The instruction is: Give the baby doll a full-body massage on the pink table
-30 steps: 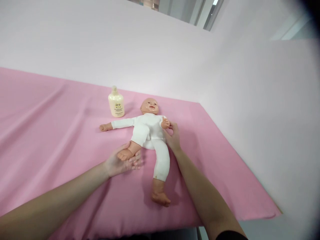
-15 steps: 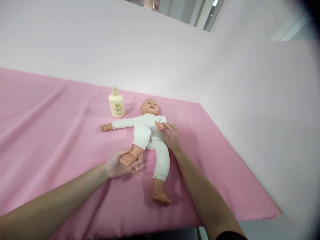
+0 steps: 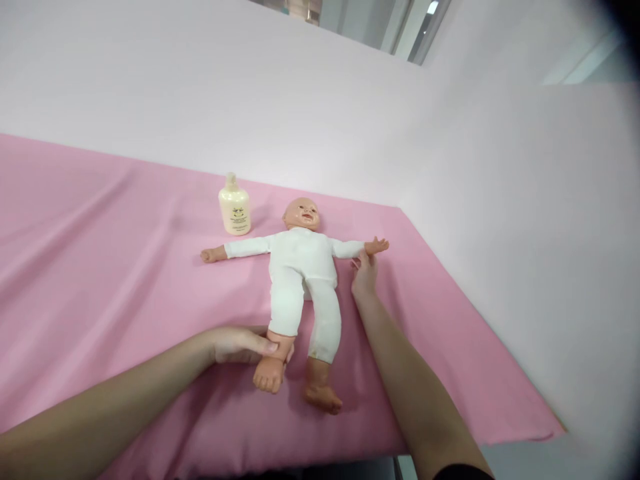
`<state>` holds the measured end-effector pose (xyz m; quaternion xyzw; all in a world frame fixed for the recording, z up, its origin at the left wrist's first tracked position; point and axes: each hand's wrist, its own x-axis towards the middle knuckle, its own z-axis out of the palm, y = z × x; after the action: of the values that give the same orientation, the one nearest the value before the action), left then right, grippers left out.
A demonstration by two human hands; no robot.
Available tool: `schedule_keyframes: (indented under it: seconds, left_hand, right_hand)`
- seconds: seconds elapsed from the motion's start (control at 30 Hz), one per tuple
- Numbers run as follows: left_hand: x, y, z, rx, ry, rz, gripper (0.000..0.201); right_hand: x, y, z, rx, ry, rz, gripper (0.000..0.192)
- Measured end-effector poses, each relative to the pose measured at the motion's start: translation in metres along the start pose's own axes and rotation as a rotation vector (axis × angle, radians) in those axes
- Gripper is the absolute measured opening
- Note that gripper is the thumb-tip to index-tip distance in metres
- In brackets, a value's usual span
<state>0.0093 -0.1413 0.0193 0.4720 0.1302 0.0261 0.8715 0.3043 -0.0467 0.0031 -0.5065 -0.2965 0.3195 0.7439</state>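
Doll point(image 3: 301, 263) lies face-up on pink surface point(image 3: 100, 253), long axis head-far to feet-near. Left hand point(image 3: 240, 344) fingers clasp doll's near ankle; right hand point(image 3: 364, 279), fingers loosely extended, touches its outstretched wrist. Bottle point(image 3: 234, 209) beside doll's head.

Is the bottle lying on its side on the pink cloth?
No, the bottle stands upright on the pink cloth, beside the doll's head.

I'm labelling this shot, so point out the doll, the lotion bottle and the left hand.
doll point(image 3: 300, 257): head view, on its white chest.
lotion bottle point(image 3: 235, 212): head view, on its label.
left hand point(image 3: 239, 345): head view, on the back of the hand.
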Motion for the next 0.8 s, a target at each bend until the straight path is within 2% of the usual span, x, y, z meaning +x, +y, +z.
schedule_keyframes:
  seconds: [0.13, 0.2, 0.27, 0.37, 0.47, 0.6, 0.7, 0.8]
  left_hand:
    - [0.001, 0.002, 0.002, -0.022, -0.045, 0.013, 0.037]
    - [0.003, 0.004, 0.001, -0.085, -0.11, 0.081, 0.042]
    - [0.005, 0.006, -0.001, -0.195, -0.128, 0.189, 0.046]
    - [0.006, 0.009, -0.002, -0.386, -0.03, 0.292, 0.047]
    - [0.006, 0.013, 0.001, -0.486, 0.101, 0.296, 0.043]
    - [0.006, 0.016, 0.002, -0.539, 0.205, 0.272, 0.042]
    - [0.006, 0.016, 0.001, -0.531, 0.273, 0.252, 0.043]
    - [0.006, 0.017, 0.002, -0.515, 0.306, 0.242, 0.042]
  right_hand:
    - [0.004, 0.003, -0.003, 0.066, 0.009, 0.06, 0.046]
    - [0.002, 0.001, -0.002, 0.019, 0.029, 0.046, 0.044]
    - [-0.002, -0.003, 0.001, -0.052, 0.038, -0.034, 0.041]
    - [-0.012, -0.008, 0.007, -0.144, -0.065, -0.243, 0.041]
    - [-0.022, -0.01, 0.011, -0.26, -0.229, -0.407, 0.04]
    - [-0.032, -0.01, 0.014, -0.487, -0.408, -0.641, 0.034]
    - [-0.035, -0.011, 0.014, -0.58, -0.482, -0.792, 0.031]
    - [-0.036, -0.013, 0.016, -0.626, -0.507, -0.862, 0.03]
